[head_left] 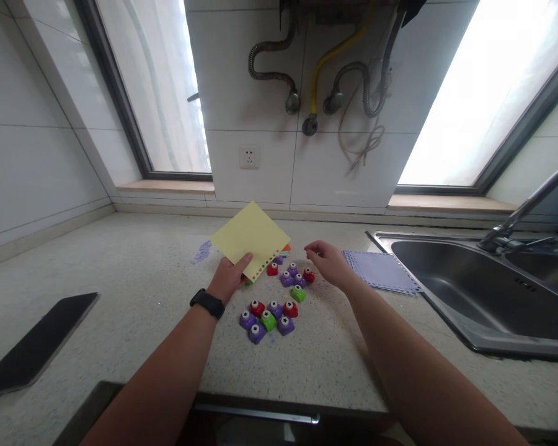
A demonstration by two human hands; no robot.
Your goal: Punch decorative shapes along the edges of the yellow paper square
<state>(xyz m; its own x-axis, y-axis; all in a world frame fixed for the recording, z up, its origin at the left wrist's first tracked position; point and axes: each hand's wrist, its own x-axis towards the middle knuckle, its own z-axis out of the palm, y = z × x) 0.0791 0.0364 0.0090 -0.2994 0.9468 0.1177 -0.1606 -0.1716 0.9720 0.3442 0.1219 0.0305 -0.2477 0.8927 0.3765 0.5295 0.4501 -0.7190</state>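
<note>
My left hand (227, 279), with a dark watch on its wrist, grips a sheet of yellow paper (248, 235). The thumb lies on top of the sheet, and a row of small punched holes runs along its lower right edge. To the right of the paper, my right hand (328, 259) is apart from it, fingers pinched together; anything between them is too small to make out. Between and below my hands stand several craft punches in purple, red and green, among them a green punch (298, 293), a red punch (272, 269) and a purple punch (286, 325).
Purple sheets with punched edges (379, 271) lie beside the steel sink (446, 260) on the right. Purple paper bits (203, 251) are scattered left of the yellow sheet. A dark flat slab (39, 341) rests at the left of the counter. Orange paper (286, 248) shows behind the yellow sheet.
</note>
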